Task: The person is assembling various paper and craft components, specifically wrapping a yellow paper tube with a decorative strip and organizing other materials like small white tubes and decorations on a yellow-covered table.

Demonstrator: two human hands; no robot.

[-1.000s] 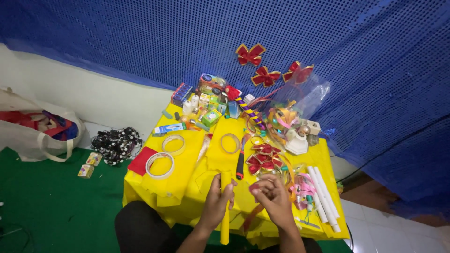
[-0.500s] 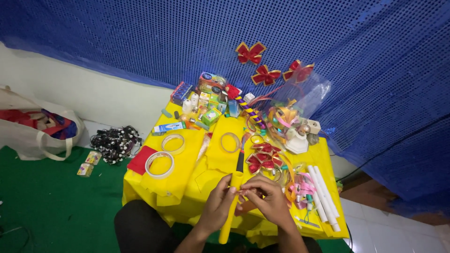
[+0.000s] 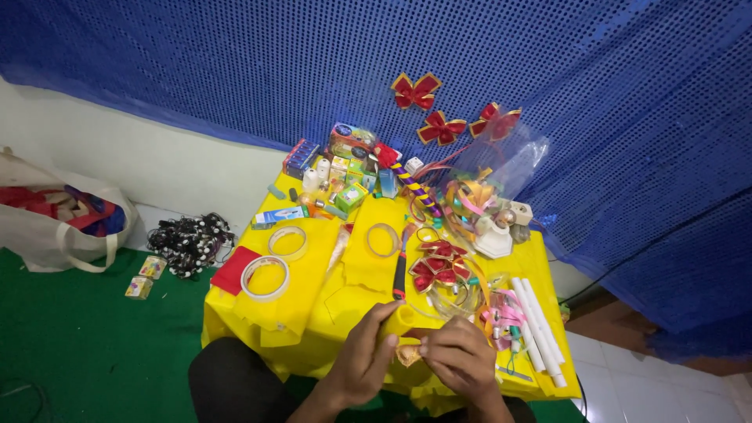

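My left hand is wrapped around a rolled yellow paper tube at the near edge of the yellow-covered table. My right hand is closed beside it, its fingers pinching the tube's end and a small gold-brown piece. The two hands touch each other. Just beyond them lie a red-and-black handled tool and red ribbon bows.
Two tape rings lie on the left of the table, white paper rolls on the right, small boxes and bottles at the back. Red butterfly bows hang on the blue sequin backdrop. A white bag sits on green floor.
The long yellow strip that hung down between my hands is now rolled up short in my left hand. Both hands have drawn together at the table's near edge.
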